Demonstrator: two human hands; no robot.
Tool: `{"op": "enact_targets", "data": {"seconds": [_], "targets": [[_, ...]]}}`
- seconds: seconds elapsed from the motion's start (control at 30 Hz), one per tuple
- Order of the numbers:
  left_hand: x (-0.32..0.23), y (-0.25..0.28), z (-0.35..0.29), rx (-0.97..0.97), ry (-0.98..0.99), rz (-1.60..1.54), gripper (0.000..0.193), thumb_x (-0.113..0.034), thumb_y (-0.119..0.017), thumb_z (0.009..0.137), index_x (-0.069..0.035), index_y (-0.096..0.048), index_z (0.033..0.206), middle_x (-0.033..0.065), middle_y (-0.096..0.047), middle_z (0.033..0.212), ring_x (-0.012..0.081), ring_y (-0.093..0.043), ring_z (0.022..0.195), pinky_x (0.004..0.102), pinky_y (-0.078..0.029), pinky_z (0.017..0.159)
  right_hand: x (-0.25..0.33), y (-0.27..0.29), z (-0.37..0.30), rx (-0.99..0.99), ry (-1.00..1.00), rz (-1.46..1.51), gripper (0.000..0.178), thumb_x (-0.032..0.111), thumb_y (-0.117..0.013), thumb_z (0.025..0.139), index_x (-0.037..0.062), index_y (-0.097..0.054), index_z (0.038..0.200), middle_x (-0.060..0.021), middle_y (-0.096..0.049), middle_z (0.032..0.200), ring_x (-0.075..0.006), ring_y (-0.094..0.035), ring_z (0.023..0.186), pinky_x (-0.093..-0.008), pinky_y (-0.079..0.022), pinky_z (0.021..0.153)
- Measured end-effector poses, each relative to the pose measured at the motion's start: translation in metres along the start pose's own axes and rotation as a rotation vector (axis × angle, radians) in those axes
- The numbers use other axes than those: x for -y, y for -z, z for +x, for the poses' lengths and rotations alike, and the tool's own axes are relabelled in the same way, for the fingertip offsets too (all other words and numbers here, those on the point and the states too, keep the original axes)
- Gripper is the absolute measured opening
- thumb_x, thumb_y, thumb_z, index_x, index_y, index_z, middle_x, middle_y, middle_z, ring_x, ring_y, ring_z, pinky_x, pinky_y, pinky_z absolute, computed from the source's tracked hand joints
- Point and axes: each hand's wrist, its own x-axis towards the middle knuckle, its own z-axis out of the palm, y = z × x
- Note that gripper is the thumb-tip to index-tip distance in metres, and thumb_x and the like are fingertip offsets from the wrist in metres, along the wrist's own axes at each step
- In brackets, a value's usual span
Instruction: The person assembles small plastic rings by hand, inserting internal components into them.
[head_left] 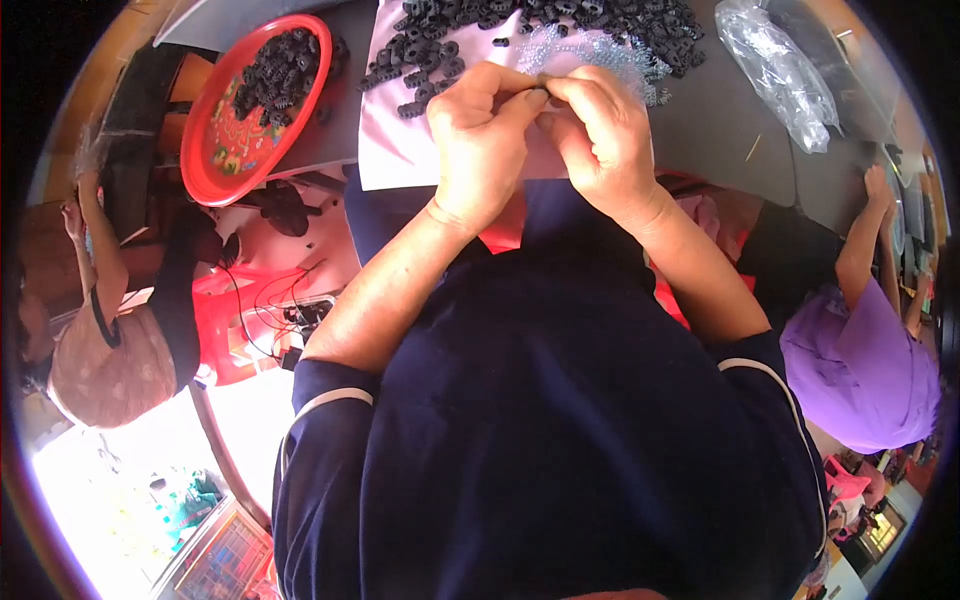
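My left hand (pixel 484 135) and my right hand (pixel 605 135) meet above the pale pink cloth (pixel 400 165) at the table's near edge. Thumbs and forefingers of both are pinched together around a small black piece (pixel 540 88), mostly covered by the fingertips. Just past my right hand lies a heap of small silvery, coil-like pieces (pixel 585 52). Many small black toothed plastic pieces (pixel 425 55), resembling little claw clips, are spread over the far part of the cloth. Their exact kind is hard to make out.
To the left, a red oval tray (pixel 200 165) holds more black pieces and overhangs the table edge. A clear plastic bag (pixel 780 75) lies on the grey table (pixel 725 140) at right. People sit on both sides, one in brown (pixel 110 370), one in purple (pixel 855 365).
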Motion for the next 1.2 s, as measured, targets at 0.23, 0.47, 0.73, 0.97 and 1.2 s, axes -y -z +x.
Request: {"op": "enact_targets", "data": {"seconds": [0.23,0.47,0.73,0.97,1.2], "targets": [[-0.019,0.022,0.011,0.045,0.333,-0.218,0.012,-0.003,-0.064,0.086,0.004,-0.066,0.097,0.0085,-0.067,0.078,0.0076,-0.055,0.059,0.0194,-0.040,0.049,0.010,0.000,0.004,-0.040,-0.199,0.365,0.035,-0.006,-0.065,0.074,0.0012,-0.063,0.109,-0.0109,-0.060,0.084,-0.0241,-0.063,0.075,-0.0326,-0.051,0.067],[-0.013,0.019,0.007,0.065,0.425,-0.388,0.015,-0.002,-0.062,0.087,0.007,-0.063,0.100,0.0112,-0.067,0.077,0.0095,-0.056,0.056,0.0200,-0.040,0.045,0.006,-0.001,0.001,-0.063,-0.280,0.406,0.034,-0.007,-0.064,0.075,0.0010,-0.062,0.108,-0.0103,-0.060,0.082,-0.0229,-0.062,0.073,-0.0322,-0.050,0.065],[-0.006,0.013,0.002,-0.018,0.321,-0.360,0.011,-0.002,-0.066,0.085,0.005,-0.066,0.093,0.0092,-0.068,0.077,0.0108,-0.061,0.063,0.0212,-0.047,0.057,0.010,-0.008,0.002,-0.069,-0.068,0.114,0.038,0.003,-0.070,0.069,0.0050,-0.061,0.106,-0.0121,-0.059,0.087,-0.0316,-0.059,0.079,-0.0405,-0.048,0.069],[-0.017,-0.007,-0.009,-0.169,0.273,-0.445,0.005,-0.001,-0.067,0.079,0.002,-0.064,0.077,0.0042,-0.065,0.067,0.0077,-0.055,0.058,0.0226,-0.043,0.052,0.023,-0.017,0.003,-0.153,-0.002,-0.088,0.027,0.008,-0.072,0.074,0.0017,-0.062,0.098,-0.0095,-0.056,0.076,-0.0294,-0.056,0.067,-0.0397,-0.044,0.058],[-0.048,0.072,0.027,-0.214,-0.168,0.193,0.009,-0.003,-0.065,0.080,0.005,-0.069,0.081,0.0066,-0.066,0.074,0.0111,-0.060,0.056,0.0230,-0.047,0.050,0.016,0.005,0.035,-0.056,-0.106,0.160,0.031,0.004,-0.075,0.078,0.0023,-0.065,0.107,-0.0090,-0.063,0.082,-0.0154,-0.063,0.076,-0.0277,-0.052,0.071]]}}
